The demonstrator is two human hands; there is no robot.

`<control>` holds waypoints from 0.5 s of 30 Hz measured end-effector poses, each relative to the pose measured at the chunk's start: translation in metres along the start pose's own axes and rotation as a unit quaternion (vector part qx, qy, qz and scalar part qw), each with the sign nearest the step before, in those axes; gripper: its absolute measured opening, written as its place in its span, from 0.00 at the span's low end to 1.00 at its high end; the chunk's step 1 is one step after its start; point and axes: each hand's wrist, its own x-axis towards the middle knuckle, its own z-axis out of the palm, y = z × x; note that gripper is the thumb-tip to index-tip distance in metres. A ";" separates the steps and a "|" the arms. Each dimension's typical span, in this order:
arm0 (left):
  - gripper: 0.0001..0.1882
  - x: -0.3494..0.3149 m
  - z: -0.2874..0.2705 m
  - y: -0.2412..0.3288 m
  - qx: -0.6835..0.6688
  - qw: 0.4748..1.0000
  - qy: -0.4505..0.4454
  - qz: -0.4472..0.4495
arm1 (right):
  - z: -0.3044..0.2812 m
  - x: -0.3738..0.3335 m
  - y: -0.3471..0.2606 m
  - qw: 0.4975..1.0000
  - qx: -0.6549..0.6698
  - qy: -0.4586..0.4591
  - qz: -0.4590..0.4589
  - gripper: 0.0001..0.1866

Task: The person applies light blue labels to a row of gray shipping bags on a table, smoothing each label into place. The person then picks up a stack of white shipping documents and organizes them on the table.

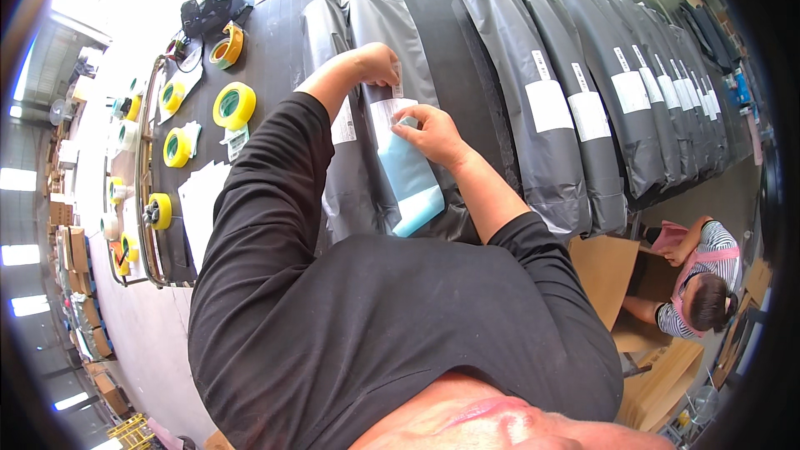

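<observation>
In front of me lie long grey plastic mailing bags; the nearer-to-hand one carries a white shipping label with a narrow barcode strip. My left hand is closed, its fingertips at the edge of that strip. Lower down, my right hand pinches the top of a light blue backing sheet, which hangs over the bag and curls at its lower end. A second labelled bag lies against the first on the left, partly behind my left arm.
To the right stands a row of several labelled grey bags. Yellow tape rolls and white paper sheets lie on the dark table at left. A co-worker is by cardboard boxes at lower right.
</observation>
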 end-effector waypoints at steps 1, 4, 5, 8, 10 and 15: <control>0.10 0.001 0.000 0.000 0.001 1.000 -0.005 -0.003 | 0.000 0.000 0.000 1.000 0.004 -0.003 0.008 0.13; 0.09 0.005 -0.001 0.000 0.003 1.000 -0.013 -0.013 | 0.001 0.004 0.003 1.000 0.017 0.004 0.006 0.13; 0.09 0.006 -0.002 0.000 0.002 1.000 -0.014 -0.019 | 0.003 0.006 0.006 1.000 0.023 0.016 -0.009 0.14; 0.09 0.007 -0.002 -0.001 0.002 1.000 -0.015 -0.028 | 0.004 0.012 0.007 1.000 0.003 0.018 -0.011 0.14; 0.09 0.007 -0.002 0.000 0.008 1.000 -0.014 -0.027 | 0.001 0.014 0.000 1.000 -0.024 0.008 0.006 0.15; 0.14 0.000 0.001 0.013 0.131 0.991 -0.013 -0.015 | 0.003 0.021 -0.006 0.999 -0.047 -0.004 0.027 0.16</control>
